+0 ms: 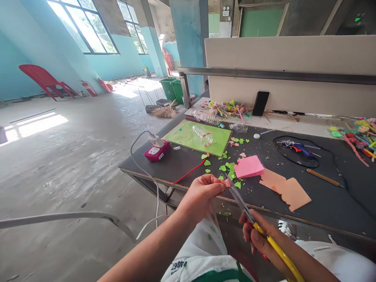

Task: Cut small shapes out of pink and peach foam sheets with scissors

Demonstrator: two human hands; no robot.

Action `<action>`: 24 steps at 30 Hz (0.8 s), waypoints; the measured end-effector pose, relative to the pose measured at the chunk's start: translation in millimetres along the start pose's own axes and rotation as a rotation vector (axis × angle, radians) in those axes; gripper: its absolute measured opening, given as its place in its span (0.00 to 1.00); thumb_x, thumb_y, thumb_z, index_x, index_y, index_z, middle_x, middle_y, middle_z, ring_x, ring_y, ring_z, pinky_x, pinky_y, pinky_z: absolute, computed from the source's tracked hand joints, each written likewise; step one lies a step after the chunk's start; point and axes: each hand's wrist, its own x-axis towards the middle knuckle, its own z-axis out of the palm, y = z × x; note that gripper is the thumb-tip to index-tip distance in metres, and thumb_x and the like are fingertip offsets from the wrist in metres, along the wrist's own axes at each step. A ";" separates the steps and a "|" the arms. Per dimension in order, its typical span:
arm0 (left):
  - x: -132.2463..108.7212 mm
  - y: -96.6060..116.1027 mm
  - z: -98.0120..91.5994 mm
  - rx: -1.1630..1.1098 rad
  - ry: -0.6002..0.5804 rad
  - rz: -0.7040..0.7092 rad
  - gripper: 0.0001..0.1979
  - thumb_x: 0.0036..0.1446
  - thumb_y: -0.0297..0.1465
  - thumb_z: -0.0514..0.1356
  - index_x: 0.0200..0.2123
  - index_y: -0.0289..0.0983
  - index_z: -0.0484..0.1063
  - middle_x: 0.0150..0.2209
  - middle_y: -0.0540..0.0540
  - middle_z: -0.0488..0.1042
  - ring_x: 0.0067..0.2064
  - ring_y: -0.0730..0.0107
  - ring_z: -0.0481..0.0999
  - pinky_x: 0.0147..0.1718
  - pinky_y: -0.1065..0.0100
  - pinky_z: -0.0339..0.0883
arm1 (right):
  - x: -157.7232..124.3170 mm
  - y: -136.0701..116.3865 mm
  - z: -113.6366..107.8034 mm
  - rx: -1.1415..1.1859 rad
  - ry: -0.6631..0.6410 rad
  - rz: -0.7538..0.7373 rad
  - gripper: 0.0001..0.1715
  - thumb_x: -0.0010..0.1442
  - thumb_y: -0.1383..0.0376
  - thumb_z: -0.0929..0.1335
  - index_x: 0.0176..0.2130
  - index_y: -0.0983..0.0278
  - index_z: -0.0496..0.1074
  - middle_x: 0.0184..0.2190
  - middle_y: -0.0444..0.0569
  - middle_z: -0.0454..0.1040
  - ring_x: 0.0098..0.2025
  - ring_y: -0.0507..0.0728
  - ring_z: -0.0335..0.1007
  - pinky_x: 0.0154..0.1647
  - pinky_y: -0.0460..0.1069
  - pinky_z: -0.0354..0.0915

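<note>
Between the fingertips of my left hand is pinched a small piece of pink paper. My right hand grips a pair of scissors with yellow handles, its blades reaching up to the paper's edge. Just beyond lie a pink paper stack and notched orange paper sheets. Green paper scraps are scattered near the blade tips. Small cut stars in green and orange rest farther back on the dark table.
A green sheet carries a clear plastic bottle. At left stands a magenta power adapter with a white cable. A blue glue gun with a black cord lies right. A phone leans against the back panel.
</note>
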 end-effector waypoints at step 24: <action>-0.4 0.4 -4.4 0.176 -0.006 -0.018 0.07 0.41 0.25 0.65 0.20 0.33 0.69 0.29 0.42 0.77 0.31 0.72 0.73 0.31 0.72 0.62 | 6.2 11.2 -4.1 -0.281 -0.043 -0.091 0.29 0.54 0.40 0.61 0.36 0.61 0.67 0.19 0.40 0.62 0.18 0.49 0.53 0.19 0.47 0.53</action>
